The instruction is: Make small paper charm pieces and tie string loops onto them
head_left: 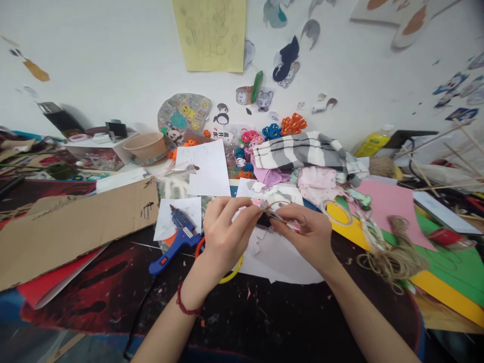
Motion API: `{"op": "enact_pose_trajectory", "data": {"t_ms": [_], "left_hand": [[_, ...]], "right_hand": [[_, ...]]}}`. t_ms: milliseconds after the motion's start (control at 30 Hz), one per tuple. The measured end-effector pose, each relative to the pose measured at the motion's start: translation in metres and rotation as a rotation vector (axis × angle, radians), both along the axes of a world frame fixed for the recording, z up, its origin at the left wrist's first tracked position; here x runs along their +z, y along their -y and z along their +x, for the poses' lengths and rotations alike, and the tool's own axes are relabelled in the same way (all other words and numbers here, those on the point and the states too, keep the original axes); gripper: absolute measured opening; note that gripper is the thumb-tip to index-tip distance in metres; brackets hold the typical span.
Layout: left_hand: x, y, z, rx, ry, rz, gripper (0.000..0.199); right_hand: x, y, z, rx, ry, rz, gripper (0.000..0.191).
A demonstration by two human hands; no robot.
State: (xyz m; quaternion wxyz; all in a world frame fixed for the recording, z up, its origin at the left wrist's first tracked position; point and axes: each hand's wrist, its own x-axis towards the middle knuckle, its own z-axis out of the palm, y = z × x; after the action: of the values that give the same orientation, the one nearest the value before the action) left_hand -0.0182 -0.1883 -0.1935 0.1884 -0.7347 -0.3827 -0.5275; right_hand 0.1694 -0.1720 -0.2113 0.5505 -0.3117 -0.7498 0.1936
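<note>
My left hand [227, 237] and my right hand [310, 229] meet above the middle of the table, fingers closed in pinches. Between the fingertips is a small dark piece [264, 220] with a strand of brown twine [278, 203] looped along its top; its exact kind is too small to make out. The left fingers grip the dark piece, while the right thumb and fingers pinch the twine at its other side. Under both hands lie white paper sheets [280, 259] with torn scraps. A blue glue gun [177, 242] rests left of my left hand.
Cardboard [83, 227] covers the left side over a red sheet [56, 282]. To the right are a twine bundle [397, 252], a tape roll [336, 213], and pink paper [397, 206]. Checked cloth [302, 151] and a round box [145, 147] stand behind.
</note>
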Motion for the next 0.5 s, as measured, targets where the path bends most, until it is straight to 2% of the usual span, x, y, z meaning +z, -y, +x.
{"op": "enact_pose_trajectory", "data": {"t_ms": [300,500], "left_hand": [[0.0001,-0.0001,-0.0011,-0.006,-0.023,-0.033,0.017],[0.0002,0.0005,-0.0004,-0.055,-0.009,-0.142,0.013]], "right_hand": [[0.0007,0.0008,-0.0006,-0.004,0.024,-0.001,0.011],[-0.0016,0.0017,-0.0012,-0.023,0.044,0.058,0.017]]}}
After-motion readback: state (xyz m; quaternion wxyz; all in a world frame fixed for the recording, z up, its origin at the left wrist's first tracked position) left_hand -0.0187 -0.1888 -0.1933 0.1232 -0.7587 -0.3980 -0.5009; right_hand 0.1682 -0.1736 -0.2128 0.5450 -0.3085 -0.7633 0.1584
